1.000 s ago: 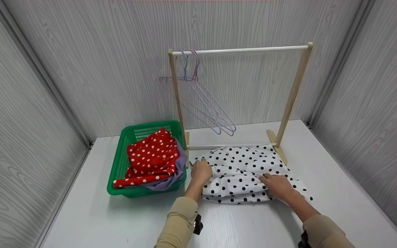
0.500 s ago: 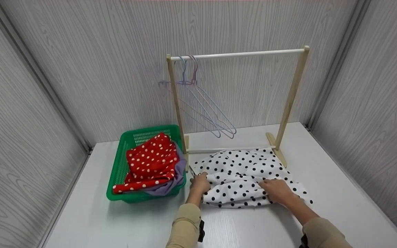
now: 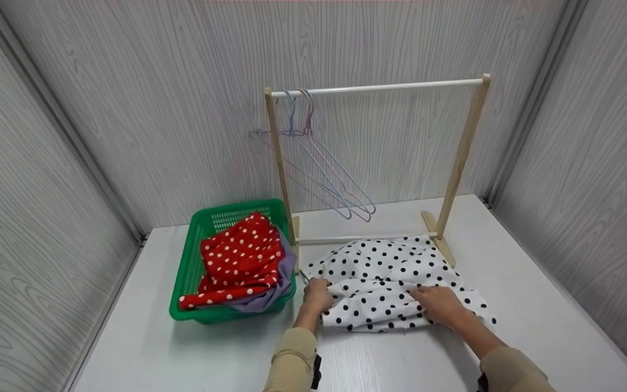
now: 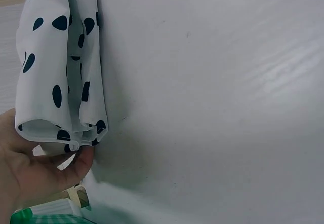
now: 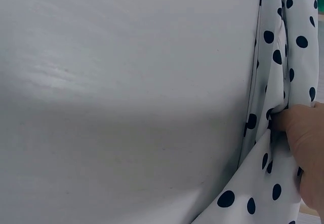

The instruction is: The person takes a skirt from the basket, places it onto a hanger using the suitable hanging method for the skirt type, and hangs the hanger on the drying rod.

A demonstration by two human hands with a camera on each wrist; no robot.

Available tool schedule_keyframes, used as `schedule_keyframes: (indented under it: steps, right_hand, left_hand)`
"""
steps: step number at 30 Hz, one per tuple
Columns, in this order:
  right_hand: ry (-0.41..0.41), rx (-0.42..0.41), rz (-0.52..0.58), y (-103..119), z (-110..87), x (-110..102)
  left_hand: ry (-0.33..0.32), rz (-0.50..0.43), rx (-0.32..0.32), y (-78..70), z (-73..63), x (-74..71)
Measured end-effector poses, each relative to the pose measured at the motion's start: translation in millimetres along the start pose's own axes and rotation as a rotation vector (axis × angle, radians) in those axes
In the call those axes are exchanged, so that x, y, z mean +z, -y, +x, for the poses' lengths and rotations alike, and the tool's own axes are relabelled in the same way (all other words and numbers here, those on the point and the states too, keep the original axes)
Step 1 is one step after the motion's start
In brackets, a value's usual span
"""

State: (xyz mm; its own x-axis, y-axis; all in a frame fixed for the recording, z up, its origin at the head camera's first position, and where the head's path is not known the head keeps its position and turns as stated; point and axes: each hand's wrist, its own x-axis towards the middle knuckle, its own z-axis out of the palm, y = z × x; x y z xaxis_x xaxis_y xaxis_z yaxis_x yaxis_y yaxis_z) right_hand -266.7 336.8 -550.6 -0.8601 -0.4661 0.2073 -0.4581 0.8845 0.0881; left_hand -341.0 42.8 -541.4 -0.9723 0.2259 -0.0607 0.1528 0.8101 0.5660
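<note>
A white cloth with black polka dots [image 3: 384, 267] lies rumpled across the table below the rack, a fold running along its near part. At its left end my left hand [image 3: 318, 295] pinches the edge; in the left wrist view thumb and fingers of the left hand [image 4: 38, 176] meet under the folded rim. My right hand [image 3: 443, 305] grips the fold toward the right side. In the right wrist view, the thumb of the right hand [image 5: 304, 140] presses into the cloth [image 5: 302, 41], and its other fingers are mostly hidden.
To the left stands a green basket [image 3: 182, 283] with a red white-dotted cloth [image 3: 243, 253] and a purple cloth [image 3: 286, 267]. A wooden rack [image 3: 463, 152] with a white top bar stands behind the dotted cloth. Several thin hangers [image 3: 327, 163] hang at its left end.
My left hand has slid toward the near side along the cloth's left end. The right hand keeps its grip in about the same place. The view has tilted slightly.
</note>
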Motion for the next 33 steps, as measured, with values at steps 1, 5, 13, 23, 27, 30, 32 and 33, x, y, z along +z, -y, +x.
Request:
schedule_keyframes:
  steps: [1,5,13,23,27,30,32,33]
  right_hand:
    - [-0.002,-0.004,0.002,0.0,-0.5,0.4]
    - [-0.022,-0.015,-0.004,0.0,-1.8,3.1]
    - [-0.045,-0.011,-0.004,-0.1,-3.7,6.3]
    - [-0.184,0.046,-0.036,19.6,-2.1,16.2]
    - [-0.291,0.078,-0.07,33.9,7.7,20.6]
    - [-0.327,0.099,-0.11,42.9,17.7,21.0]
    - [-0.317,0.106,-0.121,47.1,24.0,20.2]
    - [-0.306,0.107,-0.116,48.6,27.1,19.3]
  left_hand:
    - [-0.005,-0.015,0.012,0.9,-0.2,0.8]
    - [-0.05,-0.02,0.069,3.0,-0.5,2.9]
    - [-0.11,0.067,0.154,-5.4,3.2,-5.9]
    - [-0.38,0.393,0.424,-40.8,21.9,-42.9]
    - [-0.617,0.507,0.621,-41.6,31.8,-51.9]
    - [-0.701,0.546,0.627,-35.8,37.0,-51.2]
    - [-0.608,0.54,0.519,-31.2,36.8,-47.0]
    - [-0.522,0.543,0.437,-29.2,35.9,-44.2]
